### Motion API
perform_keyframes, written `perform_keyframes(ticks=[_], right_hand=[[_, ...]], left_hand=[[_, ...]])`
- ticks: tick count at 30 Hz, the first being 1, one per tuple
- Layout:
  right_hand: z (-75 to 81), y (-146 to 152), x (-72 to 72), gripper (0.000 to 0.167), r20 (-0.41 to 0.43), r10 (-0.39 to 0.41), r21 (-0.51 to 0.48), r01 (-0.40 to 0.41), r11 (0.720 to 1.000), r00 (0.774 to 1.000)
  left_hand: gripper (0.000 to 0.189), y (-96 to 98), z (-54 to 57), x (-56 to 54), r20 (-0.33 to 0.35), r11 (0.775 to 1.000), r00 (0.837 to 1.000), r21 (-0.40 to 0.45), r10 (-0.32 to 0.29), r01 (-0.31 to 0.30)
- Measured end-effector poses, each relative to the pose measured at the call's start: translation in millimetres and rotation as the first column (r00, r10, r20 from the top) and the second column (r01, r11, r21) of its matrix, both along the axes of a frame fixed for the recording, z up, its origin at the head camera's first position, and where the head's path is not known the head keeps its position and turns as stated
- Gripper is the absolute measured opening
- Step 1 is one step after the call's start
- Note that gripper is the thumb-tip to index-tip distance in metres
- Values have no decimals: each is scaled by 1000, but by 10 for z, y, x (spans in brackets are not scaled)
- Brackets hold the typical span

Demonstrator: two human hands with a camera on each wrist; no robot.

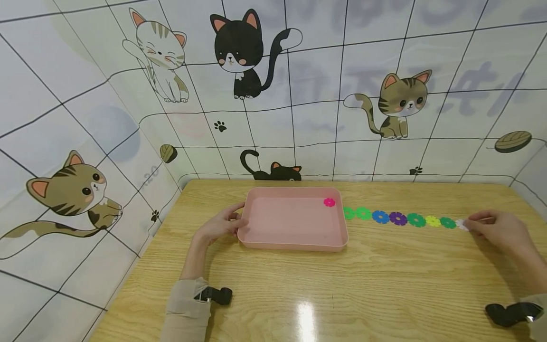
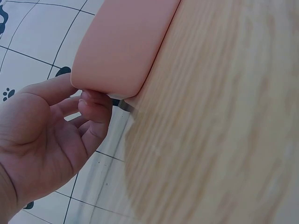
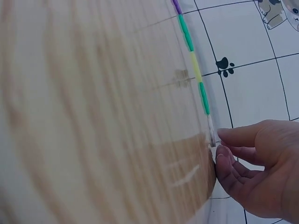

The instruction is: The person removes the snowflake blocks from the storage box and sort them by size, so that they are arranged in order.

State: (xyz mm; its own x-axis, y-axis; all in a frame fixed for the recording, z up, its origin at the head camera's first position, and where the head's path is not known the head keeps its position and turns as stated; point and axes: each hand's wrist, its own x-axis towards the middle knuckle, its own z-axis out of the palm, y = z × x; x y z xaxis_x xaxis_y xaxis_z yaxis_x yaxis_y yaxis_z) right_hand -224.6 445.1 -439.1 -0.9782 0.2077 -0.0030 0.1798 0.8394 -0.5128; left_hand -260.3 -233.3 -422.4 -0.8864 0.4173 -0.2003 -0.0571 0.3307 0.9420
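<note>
My left hand (image 1: 219, 225) holds the left end of a shallow pink tray (image 1: 295, 247), with thumb and fingers at its wall. In the left wrist view the tray (image 2: 119, 51) shows from its outer side. A single pink flower-shaped disc (image 1: 329, 202) lies inside, toward the far right corner. From the tray's right side runs a row of flower-shaped plastic discs (image 1: 398, 218) in green, blue, purple and yellow. A white flower-shaped disc (image 1: 461, 224) ends the row on the right. My right hand (image 1: 504, 231) pinches this white disc (image 3: 211, 130) between thumb and fingers.
Everything stands on a wood-grain table (image 1: 273, 285). Behind and to the left rises a white wall covering (image 1: 316, 123) with black grid lines and cartoon cats. Black straps with small mounts (image 1: 220, 295) sit at both wrists over beige sleeves (image 1: 188, 308).
</note>
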Motion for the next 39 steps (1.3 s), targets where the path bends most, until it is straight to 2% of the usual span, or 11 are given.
perform_keyframes(ticks=[5,9,16,24,39], right_hand=[[15,-73,-1,39,-44,4,9,-4,1000,999],[100,-213,18,35,-85,31,14,-30,999,996],[265,-499,-24,34,-163,213,-39,-222,974,963],[390,-1008,-99,32,-194,304,-44,-318,947,933],[644,-2044,-239,36,-209,388,-205,-428,880,898]], left_hand=[[68,-1,-14,-6,4,1000,1000,3,4,-4],[68,-7,-30,-15,1,1000,1000,1,7,-7],[69,-21,-41,-6,-7,1000,1000,-5,7,-7],[70,-16,-38,-1,4,1000,1000,1,4,-4],[70,-11,-33,-6,9,1000,1000,2,14,-14]])
